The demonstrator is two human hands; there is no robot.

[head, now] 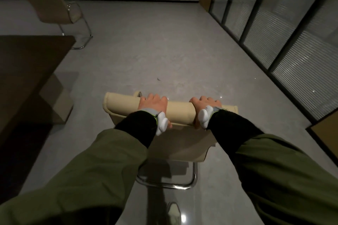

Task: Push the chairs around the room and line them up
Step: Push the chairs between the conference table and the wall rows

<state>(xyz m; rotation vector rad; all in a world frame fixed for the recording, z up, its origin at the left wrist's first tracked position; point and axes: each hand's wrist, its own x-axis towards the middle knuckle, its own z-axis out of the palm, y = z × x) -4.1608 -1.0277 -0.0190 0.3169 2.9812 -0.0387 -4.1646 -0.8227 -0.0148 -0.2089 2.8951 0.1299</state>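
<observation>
Both hands — left hand (pixel 153 103), right hand (pixel 204 107) — gripping cream chair (pixel 180 110) backrest

The near chair (pixel 179 113) is cream with a chrome frame; the far chair (pixel 49 3), beyond it, is tan. Sleeves (pixel 95 170) are olive over black cuffs. Floor (pixel 146 51) is pale grey, table (pixel 27 64) dark brown.

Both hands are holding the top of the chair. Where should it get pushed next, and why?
Probably forward and a bit to the left. The left hand and right hand both grip the backrest top of the cream chair, so it looks ready to slide. The other chair stands far ahead on the left by the wall, with bare floor between them, so lining up likely means heading that way.
</observation>
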